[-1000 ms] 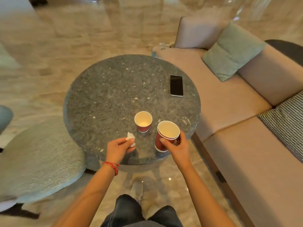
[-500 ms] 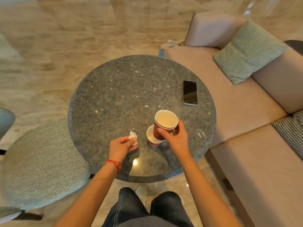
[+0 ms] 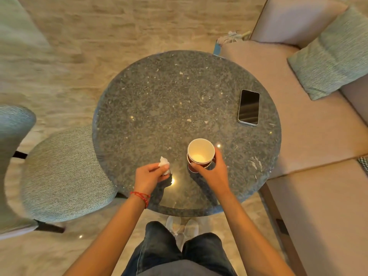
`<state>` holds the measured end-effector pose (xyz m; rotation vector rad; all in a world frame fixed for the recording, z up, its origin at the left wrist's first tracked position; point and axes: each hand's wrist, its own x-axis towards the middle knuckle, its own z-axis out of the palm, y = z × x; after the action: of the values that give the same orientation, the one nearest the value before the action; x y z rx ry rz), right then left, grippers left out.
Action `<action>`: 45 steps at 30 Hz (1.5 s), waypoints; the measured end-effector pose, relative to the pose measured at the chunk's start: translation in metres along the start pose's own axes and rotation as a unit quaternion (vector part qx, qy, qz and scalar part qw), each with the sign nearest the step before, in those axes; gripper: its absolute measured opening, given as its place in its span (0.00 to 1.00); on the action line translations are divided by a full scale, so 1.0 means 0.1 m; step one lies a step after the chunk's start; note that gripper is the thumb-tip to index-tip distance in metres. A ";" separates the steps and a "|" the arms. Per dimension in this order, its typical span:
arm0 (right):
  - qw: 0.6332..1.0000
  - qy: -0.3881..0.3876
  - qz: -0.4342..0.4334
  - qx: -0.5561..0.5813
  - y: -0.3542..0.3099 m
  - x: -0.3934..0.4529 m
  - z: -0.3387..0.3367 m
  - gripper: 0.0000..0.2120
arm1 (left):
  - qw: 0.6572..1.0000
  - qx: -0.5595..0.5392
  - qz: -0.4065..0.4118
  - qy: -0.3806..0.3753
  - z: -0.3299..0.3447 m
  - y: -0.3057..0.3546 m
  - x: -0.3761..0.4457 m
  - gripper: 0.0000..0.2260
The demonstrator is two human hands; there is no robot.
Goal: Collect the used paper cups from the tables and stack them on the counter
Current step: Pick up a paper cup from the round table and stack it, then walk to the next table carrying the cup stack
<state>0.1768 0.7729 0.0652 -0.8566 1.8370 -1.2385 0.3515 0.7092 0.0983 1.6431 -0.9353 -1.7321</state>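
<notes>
The stacked cups (image 3: 200,158) in the right hand (image 3: 214,172) are dark red outside, cream inside. The crumpled tissue (image 3: 164,165) in the left hand (image 3: 150,175) is white; a red thread bracelet (image 3: 141,197) circles that wrist. Beneath both hands the table (image 3: 169,100) is speckled grey-black. Beyond the right hand, the phone (image 3: 249,107) is black.
</notes>
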 end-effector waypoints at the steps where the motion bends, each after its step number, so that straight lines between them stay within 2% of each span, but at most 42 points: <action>1: 1.000 -0.005 0.002 0.003 0.03 -0.01 0.01 0.32 | 1.000 0.002 0.001 0.002 0.00 -0.01 0.00 0.11; 3: 1.000 -0.014 0.003 0.007 0.09 -0.02 0.02 0.33 | 1.000 0.006 0.004 0.007 0.00 -0.03 -0.02 0.10; 6: 1.000 -0.020 0.003 0.003 0.15 -0.05 0.04 0.36 | 1.000 0.006 0.007 0.021 -0.01 -0.06 -0.04 0.03; 10: 1.000 -0.006 0.010 0.008 0.18 -0.04 0.07 0.37 | 1.000 0.003 0.000 0.030 -0.03 -0.10 -0.05 0.06; 16: 0.999 0.007 0.010 0.031 0.15 -0.05 0.02 0.32 | 0.999 -0.005 0.006 0.034 0.01 -0.11 -0.06 0.04; 24: 0.996 0.047 0.012 0.081 0.16 -0.24 -0.25 0.31 | 1.000 0.020 0.021 -0.003 0.25 -0.09 -0.14 0.03; 30: 0.983 0.150 0.034 0.100 0.24 -0.41 -0.51 0.31 | 0.993 0.079 0.012 -0.091 0.60 -0.07 -0.13 0.08; 35: 0.952 0.269 0.060 0.130 0.32 -0.65 -0.64 0.30 | 0.973 0.130 0.014 -0.191 0.90 0.02 -0.09 0.10; 42: 0.897 0.407 0.093 0.146 0.43 -1.20 -0.63 0.29 | 0.924 0.218 0.011 -0.313 1.19 -0.04 -0.14 0.04; 45: 0.861 0.470 0.112 0.159 0.48 -1.50 -0.62 0.27 | 0.895 0.258 0.004 -0.365 1.32 -0.15 -0.26 0.06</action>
<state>0.1919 0.9411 0.0678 0.2343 2.2382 -1.9174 0.2231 0.7529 0.1022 1.2338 -1.8763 -2.2784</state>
